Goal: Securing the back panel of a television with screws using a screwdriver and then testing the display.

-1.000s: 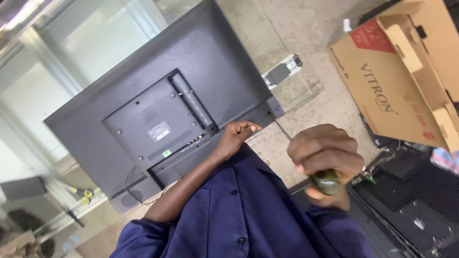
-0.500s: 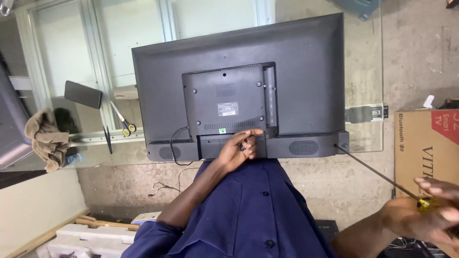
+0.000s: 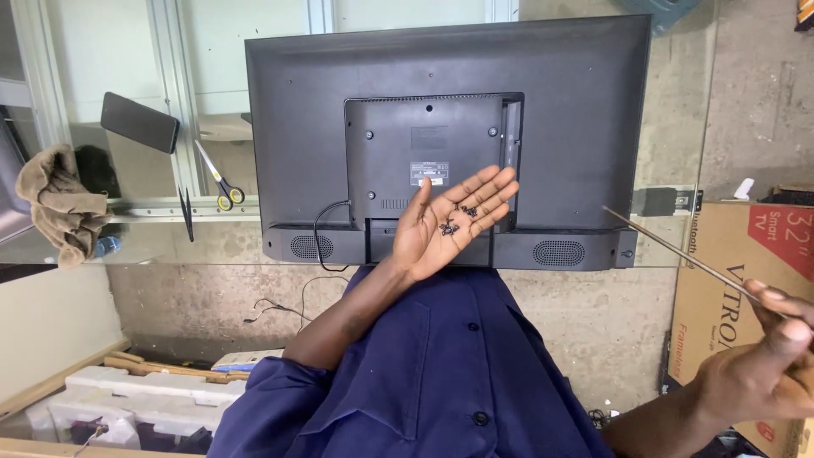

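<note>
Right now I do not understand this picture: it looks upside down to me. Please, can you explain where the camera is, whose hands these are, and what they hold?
The camera sits on a person's head and looks down, so the view seems turned around. The dark blue shirt in the middle belongs to that person, and both hands are the person's own.

The left hand is open, palm up, with a few small dark screws resting on it. The right hand, at the lower right edge, has its fingers closed around a long thin screwdriver, whose shaft points toward the screen.

Under the hands lies a flat television, back side up, on a glass table. On the glass to the left are yellow-handled scissors, a dark phone and a brown cloth. A cardboard box stands at the right.
</note>
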